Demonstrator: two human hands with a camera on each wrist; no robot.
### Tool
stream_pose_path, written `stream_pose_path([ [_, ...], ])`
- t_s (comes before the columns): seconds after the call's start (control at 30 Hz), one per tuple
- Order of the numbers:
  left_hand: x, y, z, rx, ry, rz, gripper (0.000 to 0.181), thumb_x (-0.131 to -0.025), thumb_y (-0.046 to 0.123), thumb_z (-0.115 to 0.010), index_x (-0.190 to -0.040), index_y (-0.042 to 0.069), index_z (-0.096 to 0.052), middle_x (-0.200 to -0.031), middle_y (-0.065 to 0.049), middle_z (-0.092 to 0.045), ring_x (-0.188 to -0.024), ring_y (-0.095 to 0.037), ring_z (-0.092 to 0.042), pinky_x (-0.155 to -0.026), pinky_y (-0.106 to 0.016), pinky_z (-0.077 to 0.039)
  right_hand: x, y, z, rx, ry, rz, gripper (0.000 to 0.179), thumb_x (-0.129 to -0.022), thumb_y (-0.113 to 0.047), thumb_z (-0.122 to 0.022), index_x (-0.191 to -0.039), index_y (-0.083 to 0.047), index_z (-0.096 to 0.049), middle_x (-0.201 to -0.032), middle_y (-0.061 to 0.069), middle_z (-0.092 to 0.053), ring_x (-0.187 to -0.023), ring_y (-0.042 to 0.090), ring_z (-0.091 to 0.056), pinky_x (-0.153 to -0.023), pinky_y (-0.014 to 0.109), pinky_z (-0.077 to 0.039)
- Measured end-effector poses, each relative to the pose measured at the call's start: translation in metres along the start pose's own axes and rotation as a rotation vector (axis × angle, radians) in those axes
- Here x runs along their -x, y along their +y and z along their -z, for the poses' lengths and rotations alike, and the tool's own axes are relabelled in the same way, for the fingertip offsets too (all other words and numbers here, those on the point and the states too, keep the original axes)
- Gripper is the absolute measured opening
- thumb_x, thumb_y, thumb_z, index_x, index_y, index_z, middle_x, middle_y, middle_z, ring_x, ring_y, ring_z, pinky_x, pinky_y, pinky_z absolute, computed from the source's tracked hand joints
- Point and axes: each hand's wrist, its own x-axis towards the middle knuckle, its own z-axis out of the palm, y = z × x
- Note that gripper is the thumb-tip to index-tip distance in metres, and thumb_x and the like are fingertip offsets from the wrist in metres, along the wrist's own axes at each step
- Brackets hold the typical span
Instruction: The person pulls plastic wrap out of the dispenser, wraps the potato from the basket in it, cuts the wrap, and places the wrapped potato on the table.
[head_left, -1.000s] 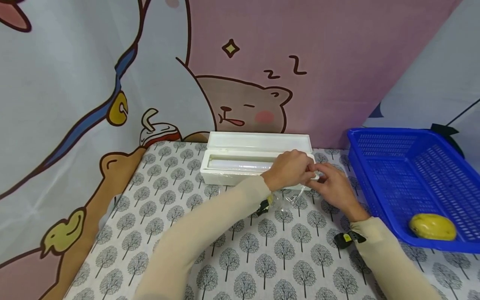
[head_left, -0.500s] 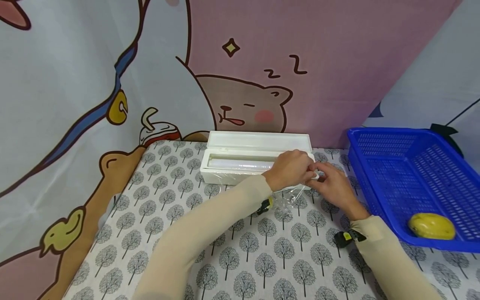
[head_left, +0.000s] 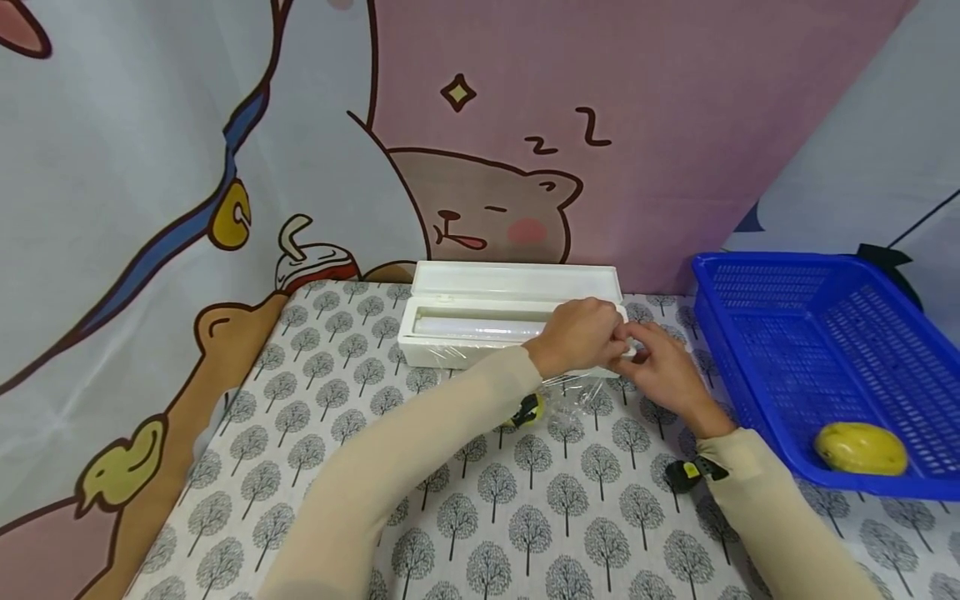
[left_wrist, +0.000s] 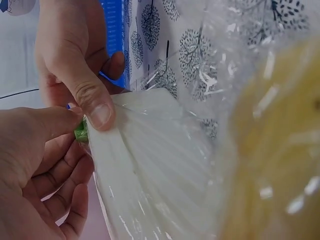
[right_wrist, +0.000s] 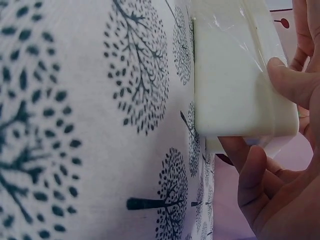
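A white cling film box (head_left: 450, 357) stands at the back of the table, its lid (head_left: 517, 279) raised and a roll of film (head_left: 480, 327) inside. Clear film (left_wrist: 165, 165) is drawn over the front edge and hangs in creases. At the box's right end, my left hand (head_left: 577, 333) pinches a small green slider (left_wrist: 81, 134), mostly hidden by the fingertips. My right hand (head_left: 667, 371) grips that same end, its thumb (right_wrist: 290, 82) on the edge over the film and its fingers beneath. A yellow fruit (left_wrist: 285, 125) shows through film below my left wrist.
To the right stands a blue plastic basket (head_left: 738, 425) with another yellow fruit (head_left: 860, 448) in its near corner. The table wears a tree-print cloth (head_left: 532, 525). A cartoon-print curtain (head_left: 675, 150) hangs close behind the box.
The head view has shifted slightly. Both hands stay at the right end of the cling film box, with hardly any visible movement.
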Motion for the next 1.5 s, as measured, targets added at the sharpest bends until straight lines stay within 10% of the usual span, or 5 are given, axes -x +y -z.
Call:
stream_pose_path([
  [0.57,-0.002,-0.019,0.006,0.427,-0.117,0.141,0.016,-0.097,0.021,-0.088,-0.112,0.016,-0.088,-0.115,0.007,-0.083,-0.094,0.000,-0.070,-0.087,-0.013,-0.048,0.000,0.000,0.001,-0.101,-0.075,-0.113,0.035,-0.098,-0.026,-0.087,-0.126,-0.012,-0.072,-0.114,0.014,-0.060,-0.073,0.020,-0.067,-0.061,0.034,-0.054],
  [1.5,0.000,-0.027,0.002,0.300,-0.064,-0.006,0.010,-0.100,0.023,-0.084,-0.101,0.015,-0.089,-0.098,0.008,-0.082,-0.078,-0.004,-0.066,-0.077,-0.018,-0.050,0.001,-0.002,-0.003,-0.131,-0.073,-0.105,0.030,-0.097,-0.021,-0.089,-0.120,-0.011,-0.071,-0.112,0.016,-0.057,-0.063,0.015,-0.060,-0.055,0.028,-0.048],
])
